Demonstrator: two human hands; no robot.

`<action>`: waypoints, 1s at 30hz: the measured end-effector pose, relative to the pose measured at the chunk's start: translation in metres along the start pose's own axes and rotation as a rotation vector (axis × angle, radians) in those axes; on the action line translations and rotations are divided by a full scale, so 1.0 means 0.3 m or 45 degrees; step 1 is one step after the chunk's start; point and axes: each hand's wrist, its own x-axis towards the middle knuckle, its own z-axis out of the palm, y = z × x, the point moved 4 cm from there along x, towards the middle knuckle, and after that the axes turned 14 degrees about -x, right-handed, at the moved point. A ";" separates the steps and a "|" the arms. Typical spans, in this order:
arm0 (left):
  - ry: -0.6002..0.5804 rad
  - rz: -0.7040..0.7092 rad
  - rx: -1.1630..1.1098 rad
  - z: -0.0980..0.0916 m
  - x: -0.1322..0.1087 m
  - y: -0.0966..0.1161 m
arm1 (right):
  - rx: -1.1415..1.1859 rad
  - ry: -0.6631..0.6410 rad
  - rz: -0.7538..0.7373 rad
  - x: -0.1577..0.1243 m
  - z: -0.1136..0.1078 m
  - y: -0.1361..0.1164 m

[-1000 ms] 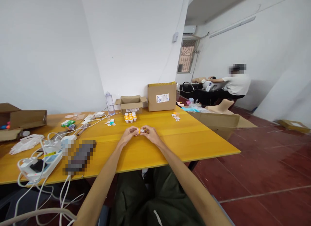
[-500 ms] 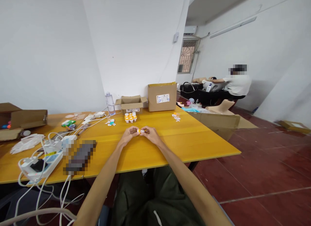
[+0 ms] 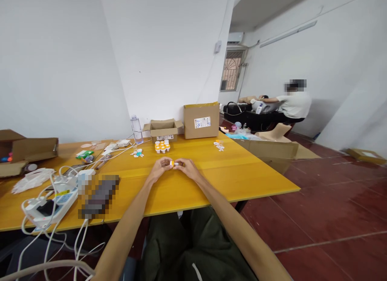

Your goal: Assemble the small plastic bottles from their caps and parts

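Note:
Just above the table, a small orange-and-white bottle (image 3: 172, 163) lies sideways between my two hands. My left hand (image 3: 159, 169) pinches its left end, and my right hand (image 3: 187, 167) has its fingertips closed on the right end. Fingers cover much of the bottle, so its full shape is hidden. Beyond my hands stands a tight cluster of similar small bottles (image 3: 162, 146) with white tops and orange bands. Small white and teal pieces (image 3: 138, 153) lie left of the cluster. More small white round pieces (image 3: 219, 146) are scattered toward the right.
An open carton (image 3: 163, 130) and a taller cardboard box (image 3: 201, 121) stand against the wall, beside a clear plastic bottle (image 3: 136, 128). Power strips (image 3: 65, 198), cables and a dark pixelated object (image 3: 101, 195) occupy the left. A person (image 3: 294, 105) sits at the far right.
The bottle appears slightly turned between my fingers, and less of its right part shows. Both hands stay in nearly the same place, and the camera view has shifted very slightly.

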 end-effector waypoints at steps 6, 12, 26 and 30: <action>0.060 0.036 0.029 -0.011 0.004 0.003 | -0.164 -0.052 -0.040 0.008 -0.007 -0.011; 0.057 0.046 -0.003 -0.016 0.023 -0.016 | -0.283 -0.084 -0.038 0.034 0.022 -0.002; 0.078 0.011 0.009 -0.035 0.036 -0.068 | -0.460 0.086 0.605 0.269 0.059 0.159; 0.069 0.022 0.069 -0.036 0.028 -0.080 | -0.444 0.151 0.586 0.338 0.091 0.189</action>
